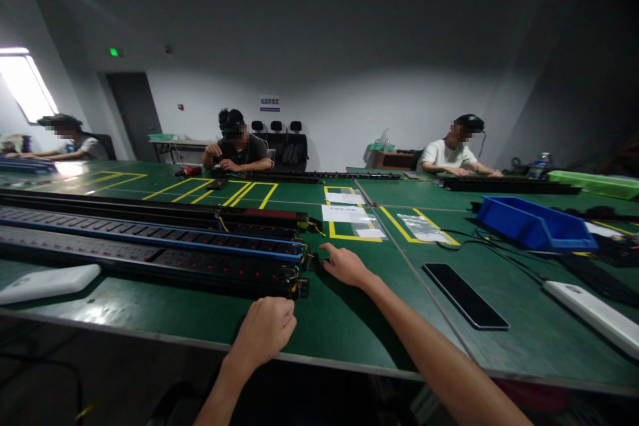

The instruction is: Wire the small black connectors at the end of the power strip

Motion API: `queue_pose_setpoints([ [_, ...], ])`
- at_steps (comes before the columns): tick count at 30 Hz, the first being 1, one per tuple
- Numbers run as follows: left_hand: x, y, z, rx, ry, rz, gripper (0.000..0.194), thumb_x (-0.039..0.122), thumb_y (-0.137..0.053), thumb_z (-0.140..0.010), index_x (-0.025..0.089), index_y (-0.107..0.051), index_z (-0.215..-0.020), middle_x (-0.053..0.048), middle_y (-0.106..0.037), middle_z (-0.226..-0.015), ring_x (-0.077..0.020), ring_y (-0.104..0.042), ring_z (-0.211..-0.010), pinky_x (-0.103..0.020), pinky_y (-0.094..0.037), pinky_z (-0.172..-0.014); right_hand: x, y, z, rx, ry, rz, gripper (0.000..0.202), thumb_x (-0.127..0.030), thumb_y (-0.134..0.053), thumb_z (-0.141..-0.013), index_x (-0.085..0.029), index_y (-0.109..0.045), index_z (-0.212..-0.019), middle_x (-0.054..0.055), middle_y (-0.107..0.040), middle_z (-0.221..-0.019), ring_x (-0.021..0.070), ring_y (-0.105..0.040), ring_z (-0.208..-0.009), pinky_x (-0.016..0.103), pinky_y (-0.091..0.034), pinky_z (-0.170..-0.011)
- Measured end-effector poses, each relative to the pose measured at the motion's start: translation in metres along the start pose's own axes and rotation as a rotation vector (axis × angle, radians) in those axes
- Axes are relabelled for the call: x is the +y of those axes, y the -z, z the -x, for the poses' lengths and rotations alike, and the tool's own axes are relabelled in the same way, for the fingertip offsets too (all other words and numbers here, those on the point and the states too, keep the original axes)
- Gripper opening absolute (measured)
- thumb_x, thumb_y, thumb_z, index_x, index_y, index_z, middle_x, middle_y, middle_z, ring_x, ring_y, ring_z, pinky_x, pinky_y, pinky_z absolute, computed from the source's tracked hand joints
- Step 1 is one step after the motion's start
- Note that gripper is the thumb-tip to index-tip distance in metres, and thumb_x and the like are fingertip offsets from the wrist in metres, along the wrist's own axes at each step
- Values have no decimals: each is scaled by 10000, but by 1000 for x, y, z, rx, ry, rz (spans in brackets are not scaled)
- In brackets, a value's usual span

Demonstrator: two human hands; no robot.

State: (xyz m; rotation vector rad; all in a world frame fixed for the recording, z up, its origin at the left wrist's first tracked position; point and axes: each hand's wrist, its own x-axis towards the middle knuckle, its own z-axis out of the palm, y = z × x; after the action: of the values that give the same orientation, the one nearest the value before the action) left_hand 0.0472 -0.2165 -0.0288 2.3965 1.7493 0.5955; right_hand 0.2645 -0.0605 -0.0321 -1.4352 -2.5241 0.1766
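Long black strips with rows of red-marked sockets [210,267] lie across the left of the green table, with a blue-edged strip [174,240] among them. My left hand [266,333] is closed at the table's front edge, just below the strips' right end; whatever its fingers may hold is hidden. My right hand [345,264] hovers or rests just right of the strip ends, its index finger stretched toward them, the other fingers curled and partly hidden. Loose yellow wires [318,227] stick out of the strip ends beyond it.
A dark phone [466,295], a white device [594,313] and a blue bin [536,223] are on the right, with black cables. Another white device [50,283] lies front left. Papers [344,213] lie mid-table. Three people sit across the table.
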Motion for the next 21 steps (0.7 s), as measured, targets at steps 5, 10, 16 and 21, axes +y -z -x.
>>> queue_pose_setpoints([
  [5, 0, 0, 0, 1, 1, -1, 281, 78, -464, -797, 182, -298, -595, 35, -387, -570, -106, -320, -534, -314, -156, -571, 1, -2, -1, 6, 3, 2, 451, -332, -490, -945, -219, -461, -1380, 91, -723, -1014, 246, -677, -927, 286, -401, -727],
  [10, -2, -2, 1, 13, -9, 4, 277, 86, -462, -795, 181, -295, -596, 36, -382, -571, -106, -309, -537, -310, -157, -571, 2, -3, -1, 10, 7, 1, 447, -320, -483, -943, -217, -461, -1378, 92, -720, -1018, 239, -672, -903, 285, -391, -719],
  [16, -2, -2, 1, 17, -14, -7, 269, 86, -454, -794, 183, -299, -597, 35, -374, -569, -112, -298, -535, -312, -148, -569, 2, -2, -1, 20, 22, -8, 451, -331, -483, -942, -212, -467, -1377, 90, -721, -992, 239, -673, -882, 282, -385, -694],
  [21, 0, -1, 0, 8, -8, -6, 273, 91, -454, -801, 184, -301, -595, 33, -379, -566, -112, -312, -534, -309, -154, -571, 1, -2, -1, 15, 17, -8, 455, -323, -484, -942, -214, -462, -1383, 92, -723, -1006, 237, -676, -890, 284, -392, -710],
])
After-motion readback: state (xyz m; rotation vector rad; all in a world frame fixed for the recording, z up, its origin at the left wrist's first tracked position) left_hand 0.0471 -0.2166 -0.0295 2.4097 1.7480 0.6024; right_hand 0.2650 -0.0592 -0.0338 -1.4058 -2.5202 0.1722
